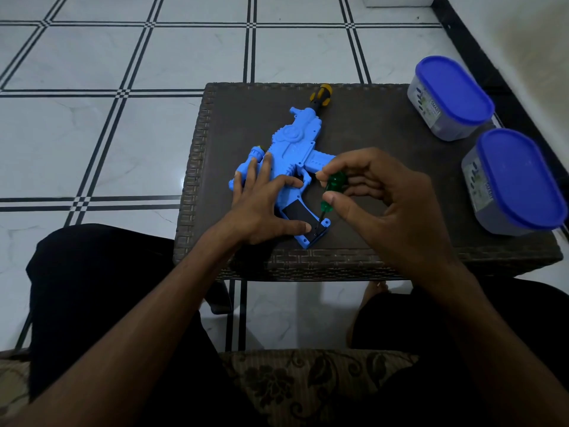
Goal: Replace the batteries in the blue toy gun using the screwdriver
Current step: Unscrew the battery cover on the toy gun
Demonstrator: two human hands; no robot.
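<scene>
The left hand [261, 204] covers the rear body of the blue toy gun [292, 149]. The toy's muzzle hides the shaft of the yellow-and-black screwdriver [320, 98]. The green screwdriver [331, 189] is partly concealed by the right hand [378, 198] — its tip, at the black battery cover [303, 217], is too small to resolve. Labels on both blue-lidded containers [446, 97] are illegible — the nearer container [517, 183] is clipped by the right edge.
</scene>
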